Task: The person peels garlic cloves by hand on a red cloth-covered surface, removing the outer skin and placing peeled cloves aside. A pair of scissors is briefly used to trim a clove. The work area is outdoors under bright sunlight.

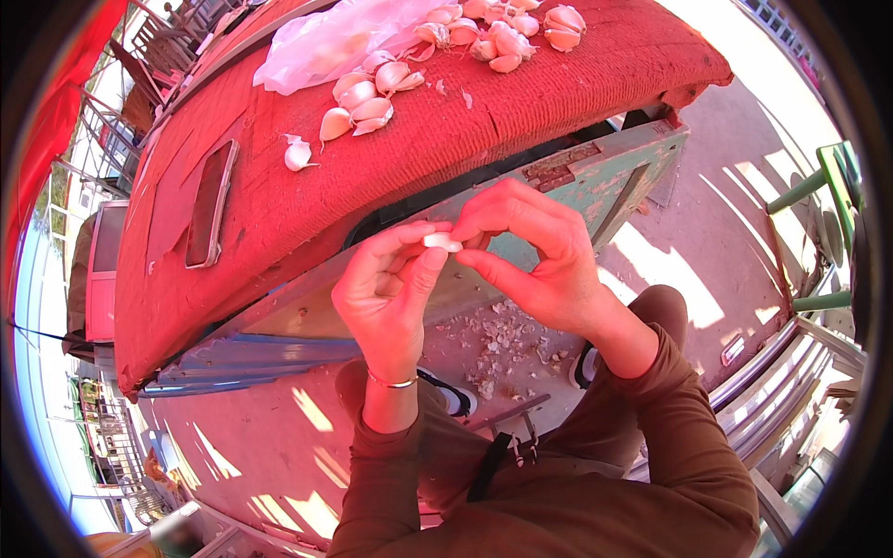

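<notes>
Between my two hands, in front of the table's near edge, is a small white garlic clove (441, 242). My left hand (391, 284) pinches it between thumb and fingertips. The thumb and forefinger of my right hand (535, 251) close on its right end. On the red cloth-covered table (307, 219) lie several garlic bulbs and cloves in a loose group (367, 98), with more pieces (502, 42) farther right. A single garlic piece (298, 153) sits at the group's left end. A crumpled pinkish plastic bag (326, 46) lies behind them.
A phone (212, 205) lies on the left part of the table. Garlic skins (507, 349) litter the ground between my feet. Green metal furniture legs (809, 191) stand at the right, above long metal bars (781, 400). The table's greenish side panel (614, 177) faces me.
</notes>
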A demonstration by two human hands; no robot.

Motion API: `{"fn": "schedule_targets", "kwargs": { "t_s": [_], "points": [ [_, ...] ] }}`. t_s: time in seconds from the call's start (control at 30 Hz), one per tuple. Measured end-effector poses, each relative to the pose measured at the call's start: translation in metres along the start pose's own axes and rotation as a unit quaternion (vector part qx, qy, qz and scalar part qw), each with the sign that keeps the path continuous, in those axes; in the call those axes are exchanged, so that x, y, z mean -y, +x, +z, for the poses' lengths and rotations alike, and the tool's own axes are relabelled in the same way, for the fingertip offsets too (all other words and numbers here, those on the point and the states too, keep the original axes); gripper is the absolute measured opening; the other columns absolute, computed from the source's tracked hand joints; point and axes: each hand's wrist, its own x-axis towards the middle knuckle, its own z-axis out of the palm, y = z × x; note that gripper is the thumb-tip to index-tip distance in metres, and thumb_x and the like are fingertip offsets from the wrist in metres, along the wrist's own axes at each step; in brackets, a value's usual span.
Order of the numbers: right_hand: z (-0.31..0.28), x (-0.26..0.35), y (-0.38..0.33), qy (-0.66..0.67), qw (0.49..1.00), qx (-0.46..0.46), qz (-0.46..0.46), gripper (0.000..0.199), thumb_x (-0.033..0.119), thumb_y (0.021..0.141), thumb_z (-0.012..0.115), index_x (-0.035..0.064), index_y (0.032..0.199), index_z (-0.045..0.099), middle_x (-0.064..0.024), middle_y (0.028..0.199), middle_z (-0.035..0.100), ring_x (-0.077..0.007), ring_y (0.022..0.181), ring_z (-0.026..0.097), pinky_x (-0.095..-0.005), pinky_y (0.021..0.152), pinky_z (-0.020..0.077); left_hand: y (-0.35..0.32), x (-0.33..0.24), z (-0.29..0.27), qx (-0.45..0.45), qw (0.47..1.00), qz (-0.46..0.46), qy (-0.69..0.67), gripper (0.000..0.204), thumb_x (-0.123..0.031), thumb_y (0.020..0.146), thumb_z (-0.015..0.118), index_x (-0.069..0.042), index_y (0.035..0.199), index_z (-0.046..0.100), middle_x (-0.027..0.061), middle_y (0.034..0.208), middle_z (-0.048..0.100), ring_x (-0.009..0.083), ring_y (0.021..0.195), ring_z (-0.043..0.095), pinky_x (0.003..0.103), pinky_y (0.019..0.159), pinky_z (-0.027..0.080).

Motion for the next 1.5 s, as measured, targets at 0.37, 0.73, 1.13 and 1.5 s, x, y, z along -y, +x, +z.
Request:
{"fn": "schedule_targets", "kwargs": {
  "t_s": [0.37,0.73,1.13,1.5],
  "points": [
    [-0.001,-0.003,-0.002,0.098,0.992,-0.013,0.075,0.009,0.002,0.089,0.074,0.0020,0.093,0.066,-0.0085,0.110,0.066,-0.0155,0.101,0.064,-0.0296,0.082,0.0522,-0.002,0.003,0.006,-0.021,0.991,0.105,0.086,0.023,0.010,0.090,0.074,0.007,0.112,0.068,0.0199,0.110,0.075,0.0240,0.106,0.073,0.036,0.092,0.059],
    [-0.002,-0.007,-0.003,0.177,0.975,-0.029,0.129,0.004,0.004,0.092,0.070,0.0009,0.090,0.068,-0.0074,0.119,0.064,-0.0108,0.104,0.061,-0.0238,0.080,0.0510,0.000,0.011,0.007,0.010,0.956,0.219,0.193,0.024,0.011,0.085,0.078,0.003,0.107,0.072,0.0205,0.108,0.077,0.0273,0.100,0.076,0.037,0.091,0.060],
    [0.000,-0.005,-0.002,0.118,0.990,-0.044,0.071,0.007,-0.002,0.089,0.068,0.0006,0.094,0.064,-0.0071,0.104,0.066,-0.0115,0.089,0.063,-0.0256,0.073,0.0510,-0.002,0.008,0.004,-0.029,0.993,0.107,0.042,0.020,0.012,0.091,0.072,0.008,0.111,0.066,0.0247,0.119,0.070,0.0270,0.108,0.072,0.037,0.095,0.061],
    [0.003,-0.001,-0.001,-0.048,0.997,-0.016,-0.061,0.022,-0.009,0.082,0.076,0.0031,0.099,0.070,-0.0112,0.105,0.067,-0.0191,0.090,0.067,-0.0292,0.075,0.0540,-0.002,0.009,0.000,0.000,0.994,0.090,0.061,0.023,0.013,0.092,0.071,0.008,0.114,0.066,0.0205,0.114,0.072,0.0242,0.102,0.074,0.033,0.090,0.061]
  ]
}}
